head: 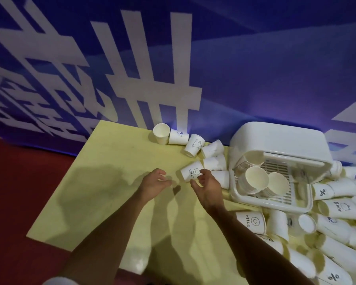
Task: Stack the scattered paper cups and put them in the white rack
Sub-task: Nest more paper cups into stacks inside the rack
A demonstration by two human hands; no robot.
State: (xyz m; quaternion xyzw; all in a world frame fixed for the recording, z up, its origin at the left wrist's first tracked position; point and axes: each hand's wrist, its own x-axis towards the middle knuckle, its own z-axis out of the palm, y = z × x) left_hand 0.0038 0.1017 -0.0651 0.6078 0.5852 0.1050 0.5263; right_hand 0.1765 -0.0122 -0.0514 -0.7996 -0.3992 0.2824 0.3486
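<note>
Forearms enter from the bottom edge of the head view and converge on mid-frame above the yellow-green worktop [103,173]. The left hand [155,183] holds nothing, its fingers loosely curled. The right hand [207,186] is cupped beside a "HELLO" smiley paper cup [190,172] that lies on its side. Its fingertips [203,172] overlap the cup wall and the thumb stands clear below. Whether the grip has closed cannot be told.

Step in hand, as judged: pick-up of that cup for stacking. Recommended: take it lightly round the wall, since thin paper is likely to dent. Turn the mouth up and nest it squarely. Bring the left hand in to steady the stack.

More loose cups [214,162] lie tipped just beyond and right of it, trailing to the upper centre, where a bunny-print cup [194,145] lies. The white rack [269,205] sits right of centre with its lid raised, and already holds nested cup stacks [256,179]. A large heap of cups [337,233] fills the lower right. All cups are white with small dark prints.
</note>
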